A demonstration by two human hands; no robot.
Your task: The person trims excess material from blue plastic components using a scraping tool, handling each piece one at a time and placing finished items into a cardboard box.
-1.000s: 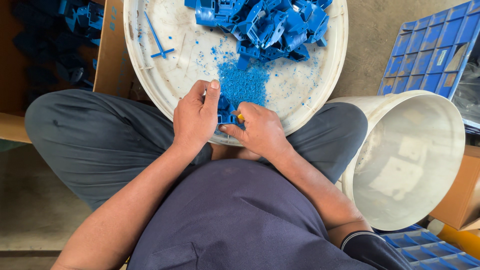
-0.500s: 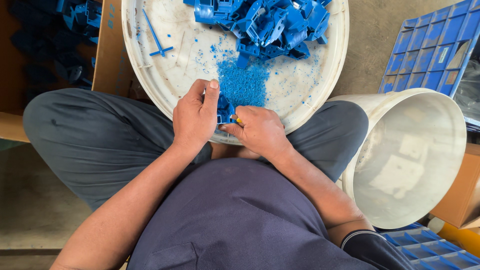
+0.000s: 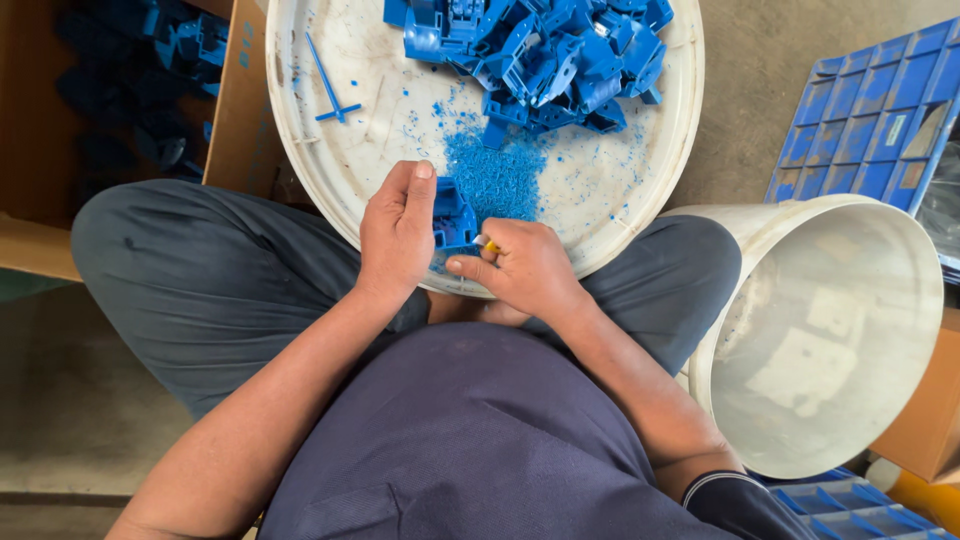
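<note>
My left hand (image 3: 398, 232) grips a small blue plastic part (image 3: 452, 215) over the near rim of a round white tray (image 3: 345, 190). My right hand (image 3: 522, 266) is closed around a small tool with a yellow tip (image 3: 490, 245), held against that part. Blue plastic shavings (image 3: 495, 180) lie heaped on the tray just beyond my hands. A pile of several blue moulded parts (image 3: 540, 50) fills the tray's far side. A thin blue sprue piece (image 3: 330, 90) lies on the tray's left.
A cardboard box (image 3: 130, 110) with several dark blue parts stands at the left. A large white bucket (image 3: 830, 340) lies tipped on its side at the right. A blue compartment tray (image 3: 870, 130) is at the upper right, another one (image 3: 830, 500) at the lower right. My crossed legs (image 3: 200, 280) sit under the white tray.
My hands have stayed at the tray's near rim; the right hand shifted slightly along the blue part. Nothing else moved.
</note>
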